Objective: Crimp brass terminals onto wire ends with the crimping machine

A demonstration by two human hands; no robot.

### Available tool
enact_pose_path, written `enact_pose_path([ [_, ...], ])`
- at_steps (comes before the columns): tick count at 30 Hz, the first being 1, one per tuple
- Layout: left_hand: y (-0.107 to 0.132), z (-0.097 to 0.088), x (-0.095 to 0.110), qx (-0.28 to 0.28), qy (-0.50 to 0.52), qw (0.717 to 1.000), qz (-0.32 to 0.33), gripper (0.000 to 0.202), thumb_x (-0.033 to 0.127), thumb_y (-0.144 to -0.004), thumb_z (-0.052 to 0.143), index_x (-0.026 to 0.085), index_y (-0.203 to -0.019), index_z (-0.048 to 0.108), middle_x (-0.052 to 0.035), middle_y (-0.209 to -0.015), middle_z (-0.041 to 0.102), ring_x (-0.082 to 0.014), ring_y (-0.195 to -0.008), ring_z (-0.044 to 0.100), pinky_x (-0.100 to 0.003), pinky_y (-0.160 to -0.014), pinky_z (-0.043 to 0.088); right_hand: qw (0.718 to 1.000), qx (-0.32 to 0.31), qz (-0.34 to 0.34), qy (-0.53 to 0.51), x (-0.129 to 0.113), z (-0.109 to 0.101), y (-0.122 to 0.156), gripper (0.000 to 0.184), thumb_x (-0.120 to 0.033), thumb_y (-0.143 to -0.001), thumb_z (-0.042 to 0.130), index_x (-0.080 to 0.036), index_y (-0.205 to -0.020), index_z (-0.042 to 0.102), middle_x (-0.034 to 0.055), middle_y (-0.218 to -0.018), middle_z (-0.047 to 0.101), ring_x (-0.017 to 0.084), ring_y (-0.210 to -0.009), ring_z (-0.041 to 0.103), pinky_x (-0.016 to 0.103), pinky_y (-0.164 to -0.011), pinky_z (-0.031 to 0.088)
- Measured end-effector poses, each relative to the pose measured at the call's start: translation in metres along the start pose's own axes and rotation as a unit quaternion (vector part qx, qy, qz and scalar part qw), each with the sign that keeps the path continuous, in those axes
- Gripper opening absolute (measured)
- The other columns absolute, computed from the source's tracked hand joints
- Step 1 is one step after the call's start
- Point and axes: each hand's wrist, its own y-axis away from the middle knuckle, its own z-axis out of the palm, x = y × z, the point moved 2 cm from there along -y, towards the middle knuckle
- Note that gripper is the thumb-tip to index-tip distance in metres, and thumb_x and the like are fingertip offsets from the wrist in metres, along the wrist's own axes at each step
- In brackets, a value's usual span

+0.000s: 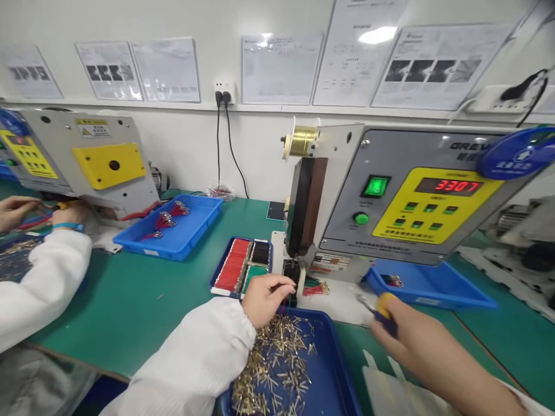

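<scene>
the left hand [265, 300], grip pinched on thin wire [285, 304], is at the near tray [323, 370], while the right hand [410, 338] has its grip clamped on a tool [385, 303].

Left sleeve [191, 349] white, gathered; right sleeve [526, 400] seemingly white.

Shiny metal pieces [284, 346], smooth plastic tray [325, 370]

Printed sheets [281, 72] line a white wall [182, 141] above a green worktop [134, 306].
</scene>
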Motion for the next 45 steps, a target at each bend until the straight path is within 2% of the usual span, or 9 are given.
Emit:
enact_pose_path([
  [2,0.001,0.003,-0.001,0.005,0.012,1.0,-0.014,0.016,0.029,-0.081,0.061,0.019,-0.084,0.073,-0.0027,-0.082,0.074,-0.0162,-0.076,0.066,-0.025,-0.072,0.05,0.997,-0.02,-0.074,-0.013,-0.033,0.009,-0.027,0.026,-0.035,-0.084,0.051,-0.024,-0.061,0.045,0.0004,-0.055,0.055,0.015,-0.042,0.05,0.027,-0.041,0.038],
  [5,-0.001,0.003,-0.004,0.015,0.025,0.999,-0.02,0.017,0.031,-0.083,0.06,0.019,-0.086,0.072,-0.0026,-0.081,0.073,-0.0158,-0.077,0.065,-0.024,-0.073,0.049,0.986,0.063,-0.142,-0.061,-0.066,0.029,-0.056,0.022,-0.027,-0.088,0.046,-0.02,-0.069,0.056,0.0065,-0.07,0.065,0.02,-0.065,0.063,0.031,-0.061,0.051],
  [7,-0.003,0.001,-0.007,0.016,0.029,0.999,-0.023,0.018,0.033,-0.084,0.06,0.019,-0.087,0.071,-0.0025,-0.081,0.073,-0.0148,-0.074,0.064,-0.024,-0.071,0.049,0.97,0.136,-0.166,-0.112,-0.074,0.044,-0.063,0.018,-0.024,-0.088,0.047,-0.017,-0.08,0.061,0.0109,-0.084,0.069,0.022,-0.08,0.066,0.034,-0.072,0.054],
  [10,-0.007,0.0,-0.01,0.015,0.038,0.999,-0.028,0.019,0.034,-0.084,0.06,0.019,-0.086,0.07,-0.0019,-0.08,0.072,-0.0135,-0.07,0.061,-0.023,-0.069,0.048,0.958,0.149,-0.18,-0.167,-0.07,0.063,-0.06,0.015,-0.022,-0.089,0.05,-0.015,-0.089,0.063,0.0129,-0.093,0.068,0.022,-0.087,0.065,0.036,-0.076,0.055],
  [17,-0.008,-0.001,-0.01,0.048,0.023,0.998,-0.044,0.017,0.034,-0.086,0.059,0.021,-0.087,0.071,-0.0008,-0.084,0.072,-0.014,-0.081,0.065,-0.024,-0.078,0.048,0.964,0.03,-0.201,-0.173,-0.03,0.068,-0.06,0.015,-0.026,-0.088,0.057,-0.019,-0.098,0.066,0.0116,-0.105,0.067,0.024,-0.097,0.064,0.039,-0.082,0.055],
  [21,-0.008,0.0,-0.012,0.051,0.025,0.997,-0.054,0.018,0.036,-0.085,0.061,0.021,-0.086,0.071,-0.0009,-0.085,0.072,-0.0142,-0.082,0.065,-0.024,-0.079,0.049,0.965,-0.007,-0.199,-0.169,-0.025,0.072,-0.061,0.015,-0.027,-0.088,0.057,-0.02,-0.094,0.069,0.0098,-0.102,0.068,0.022,-0.092,0.065,0.037,-0.079,0.055],
  [25,-0.008,0.0,-0.016,0.055,0.037,0.995,-0.071,0.019,0.038,-0.082,0.064,0.021,-0.085,0.072,-0.001,-0.085,0.072,-0.0146,-0.083,0.065,-0.025,-0.079,0.049,0.966,0.001,-0.195,-0.171,-0.03,0.075,-0.057,0.014,-0.026,-0.087,0.058,-0.019,-0.091,0.069,0.0099,-0.102,0.067,0.022,-0.089,0.065,0.038,-0.079,0.055],
  [32,-0.007,-0.001,-0.014,0.066,0.081,0.99,-0.094,0.019,0.036,-0.078,0.067,0.018,-0.082,0.071,-0.0023,-0.078,0.072,-0.0134,-0.074,0.064,-0.024,-0.071,0.05,0.968,0.072,-0.196,-0.141,-0.038,0.071,-0.057,0.011,-0.025,-0.084,0.062,-0.019,-0.088,0.071,0.0099,-0.099,0.068,0.024,-0.089,0.064,0.041,-0.078,0.054],
  [45,-0.007,-0.001,-0.014,0.083,0.155,0.978,-0.113,0.022,0.036,-0.076,0.07,0.014,-0.08,0.07,-0.0066,-0.082,0.074,-0.0147,-0.072,0.064,-0.025,-0.065,0.048,0.972,0.072,-0.2,-0.101,-0.04,0.071,-0.055,0.01,-0.024,-0.085,0.061,-0.02,-0.085,0.07,0.0102,-0.102,0.066,0.027,-0.093,0.061,0.046,-0.079,0.051],
])
